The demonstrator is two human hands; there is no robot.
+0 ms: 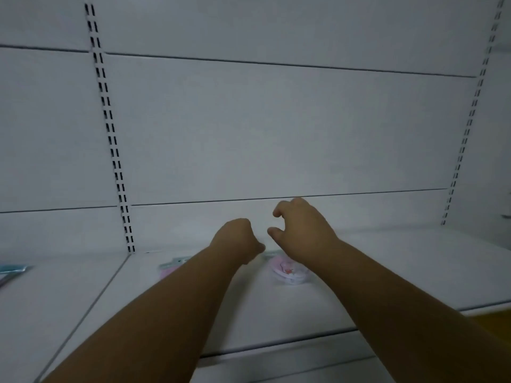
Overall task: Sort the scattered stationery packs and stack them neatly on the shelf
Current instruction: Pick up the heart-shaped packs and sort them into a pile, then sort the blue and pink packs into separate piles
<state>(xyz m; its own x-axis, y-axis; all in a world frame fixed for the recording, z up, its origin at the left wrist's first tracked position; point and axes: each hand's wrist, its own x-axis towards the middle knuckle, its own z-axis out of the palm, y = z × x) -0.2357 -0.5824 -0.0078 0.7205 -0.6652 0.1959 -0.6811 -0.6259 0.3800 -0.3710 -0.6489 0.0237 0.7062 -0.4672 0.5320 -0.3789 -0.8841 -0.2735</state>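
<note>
Both my arms reach out over a white shelf [387,272]. My left hand [237,236] is curled into a fist with nothing visible in it. Just to its right, my right hand [301,225] hovers with curved fingers held apart and holds nothing. A pink and white stationery pack [287,272] with a teal header lies flat on the shelf below my right wrist, partly hidden by it. A second pinkish pack [170,268] peeks out from behind my left forearm. A teal-edged pack [12,270] lies at the far left on the neighbouring shelf section.
The white back panel [276,128] rises behind the shelf, with slotted uprights at left [110,139] and right [467,128]. A seam [91,302] divides two shelf sections. The shelf's front edge [304,338] runs below my arms. A yellow-brown surface [495,319] shows at lower right.
</note>
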